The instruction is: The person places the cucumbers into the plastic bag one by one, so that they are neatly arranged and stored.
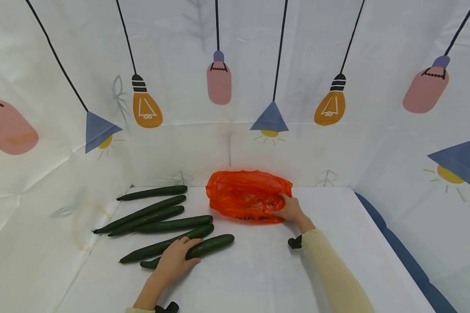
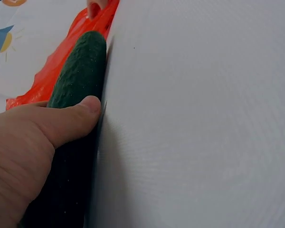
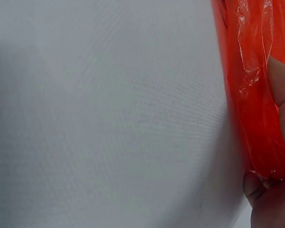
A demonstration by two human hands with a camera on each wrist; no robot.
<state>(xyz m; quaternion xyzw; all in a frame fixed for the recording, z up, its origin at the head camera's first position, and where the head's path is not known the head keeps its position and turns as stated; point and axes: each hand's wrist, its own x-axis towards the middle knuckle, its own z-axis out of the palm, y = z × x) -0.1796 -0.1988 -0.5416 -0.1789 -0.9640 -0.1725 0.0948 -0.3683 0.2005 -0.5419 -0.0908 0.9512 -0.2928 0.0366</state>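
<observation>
Several long dark green cucumbers lie on the white table's left half in the head view. My left hand (image 1: 177, 257) grips the nearest cucumber (image 1: 211, 245), thumb on the near side and fingers over the top; its rounded end (image 2: 83, 66) sticks out past the thumb in the left wrist view. Just beyond it lies another cucumber (image 1: 149, 252), close to my fingers. An orange-red plastic bag (image 1: 243, 195) with dark printing sits at the table's back middle, its mouth spread open. My right hand (image 1: 291, 209) pinches the bag's right edge, and the right wrist view shows the red film (image 3: 256, 95) between thumb and fingers.
Farther back on the left lie more cucumbers, among them one (image 1: 152, 192) near the back edge. White cloth walls (image 1: 235, 148) printed with lamps enclose the table (image 1: 258, 269) at the back and sides. A blue padded edge (image 1: 399, 248) runs along the right.
</observation>
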